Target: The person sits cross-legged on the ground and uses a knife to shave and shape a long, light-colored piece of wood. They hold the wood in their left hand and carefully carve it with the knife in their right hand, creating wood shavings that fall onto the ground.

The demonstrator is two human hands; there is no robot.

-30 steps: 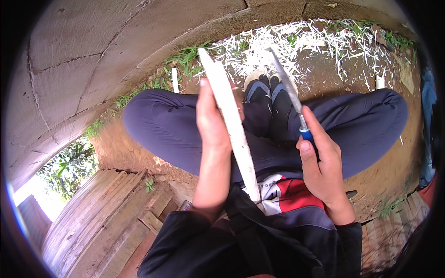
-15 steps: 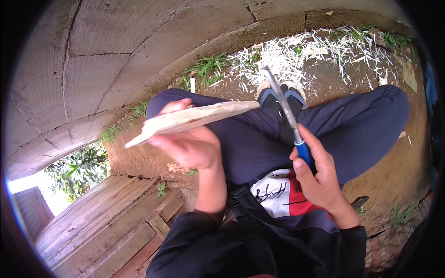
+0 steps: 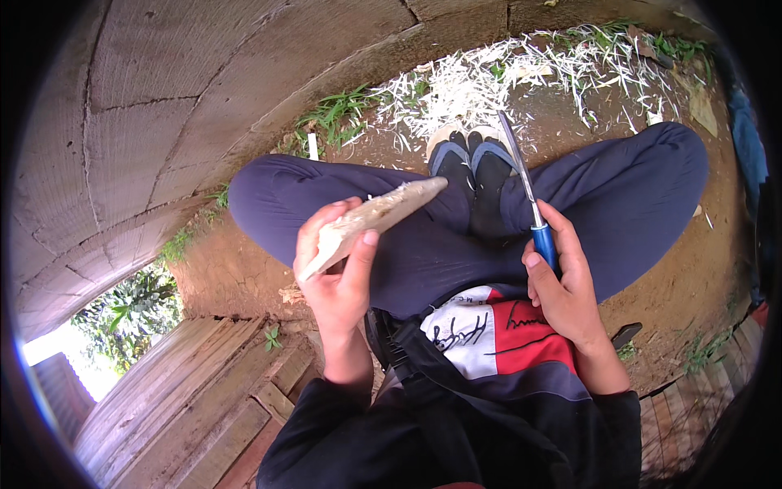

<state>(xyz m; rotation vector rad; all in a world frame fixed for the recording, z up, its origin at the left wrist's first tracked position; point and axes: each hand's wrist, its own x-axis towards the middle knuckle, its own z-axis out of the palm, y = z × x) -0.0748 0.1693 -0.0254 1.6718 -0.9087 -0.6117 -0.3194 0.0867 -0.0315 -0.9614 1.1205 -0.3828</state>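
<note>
My left hand (image 3: 336,281) is closed round the thick end of a pale piece of wood (image 3: 379,213), fingers on its far side and thumb on its near side. The wood tapers to a rounded tip pointing right, and its upper face looks rough and splintery. In my right hand (image 3: 564,285) is a long, narrow-bladed knife (image 3: 525,181) with a blue handle, gripped with the index finger stretched along the handle. Its blade points up and away over my leg, well apart from the wood.
My crossed legs (image 3: 342,191) lie below the hands, with sandals (image 3: 468,163) at the feet. Beyond them, white wood shavings (image 3: 468,94) cover the ground beside a wall (image 3: 220,73). Weathered boards (image 3: 179,383) stand at lower left, and a grass tuft (image 3: 338,114) grows by the wall.
My left hand has brought the wood nearer and to the right, turning it more steeply. The knife has turned in my right hand, so its blade shows a shiny edge.
</note>
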